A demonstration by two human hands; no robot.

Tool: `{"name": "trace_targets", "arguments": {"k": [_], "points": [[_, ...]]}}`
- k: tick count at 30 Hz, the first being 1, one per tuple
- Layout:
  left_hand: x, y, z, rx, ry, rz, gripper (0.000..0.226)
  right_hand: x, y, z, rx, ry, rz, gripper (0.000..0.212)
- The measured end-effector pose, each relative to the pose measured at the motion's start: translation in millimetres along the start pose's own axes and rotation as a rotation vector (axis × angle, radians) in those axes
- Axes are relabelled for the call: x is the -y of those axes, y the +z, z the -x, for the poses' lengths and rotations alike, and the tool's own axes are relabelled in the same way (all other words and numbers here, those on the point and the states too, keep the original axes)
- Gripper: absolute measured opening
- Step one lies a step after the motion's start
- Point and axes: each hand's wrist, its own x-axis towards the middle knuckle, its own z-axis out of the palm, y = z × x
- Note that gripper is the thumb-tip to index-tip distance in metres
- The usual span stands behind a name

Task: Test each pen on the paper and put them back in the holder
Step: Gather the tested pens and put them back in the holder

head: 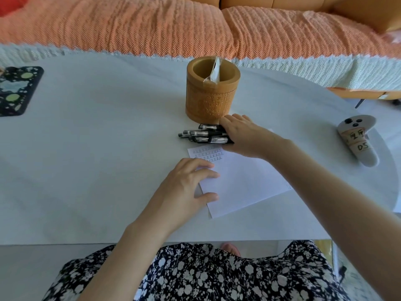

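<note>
The right hand (240, 133) lies over the right ends of the pens (201, 135), heaped between the holder (212, 90) and the paper (245, 181) mid-table (97, 148); whether it grasps them is unclear. The left hand (186, 185) rests relaxed on the paper's left edge.

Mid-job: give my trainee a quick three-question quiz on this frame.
1. True or false: the pens stand inside the holder.
2. Which hand rests on the paper? A) left B) right C) neither
3. Fill in: the rows of written test marks sit along the paper's ____ edge (near or far).

Key:
1. False. They lie piled on the table in front of the holder, with the right hand on them.
2. A. The left hand rests on the sheet's left edge.
3. far
</note>
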Motion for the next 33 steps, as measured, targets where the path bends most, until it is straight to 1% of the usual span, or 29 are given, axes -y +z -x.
{"name": "trace_targets", "arguments": {"k": [4, 7, 10, 12, 14, 15, 17, 19, 20, 22, 24, 27, 30, 33], "points": [[2.4, 1.1, 0.8, -0.015, 0.014, 0.005, 0.039, -0.3, -10.4, 8.2, -0.145, 0.023, -0.033, 0.025], [4.2, 2.6, 0.3, -0.032, 0.014, 0.012, 0.038, 6.4, -22.7, 18.3, -0.266, 0.095, -0.231, 0.015], [6.5, 2.9, -1.0, -0.027, 0.016, 0.025, 0.037, 11.5, -35.6, 30.2, -0.300, 0.251, -0.543, 0.009], [6.6, 0.4, -3.3, -0.020, 0.006, 0.048, 0.035, 12.1, -41.8, 36.2, -0.301, 0.319, -0.819, 0.002], [4.8, -6.6, -9.4, -0.029, -0.021, 0.094, 0.031, 10.0, -45.3, 40.3, -0.326, 0.355, -1.139, 0.010], [4.7, -12.2, -14.8, -0.067, -0.029, 0.115, 0.030, 7.9, -47.0, 41.8, -0.345, 0.367, -1.284, 0.012], [8.2, -27.1, -30.5, -0.199, -0.067, 0.160, 0.035, 4.7, -50.0, 44.2, -0.360, 0.395, -1.529, 0.011], [13.6, -43.5, -52.7, -0.319, -0.147, 0.202, 0.050, 1.7, -50.9, 45.2, -0.352, 0.411, -1.730, 0.008], [15.1, -51.1, -65.1, -0.342, -0.190, 0.226, 0.061, 0.7, -50.7, 45.2, -0.346, 0.412, -1.803, 0.007], [15.3, -63.2, -92.4, -0.325, -0.285, 0.306, 0.084, 1.3, -49.2, 44.2, -0.331, 0.401, -1.887, 0.007], [13.8, -71.1, -118.2, -0.267, -0.368, 0.354, 0.103, 3.7, -46.9, 43.0, -0.328, 0.401, -1.916, 0.007], [17.5, -74.4, -144.1, -0.167, -0.369, 0.376, 0.118, 6.9, -43.6, 41.6, -0.332, 0.398, -1.958, 0.010], [21.6, -69.4, -154.0, -0.080, -0.334, 0.429, 0.118, 8.6, -42.2, 40.3, -0.337, 0.396, -1.976, 0.012], [16.9, -64.6, -155.4, -0.117, -0.287, 0.489, 0.102, 9.6, -42.9, 39.9, -0.342, 0.401, -1.970, 0.011]]}}
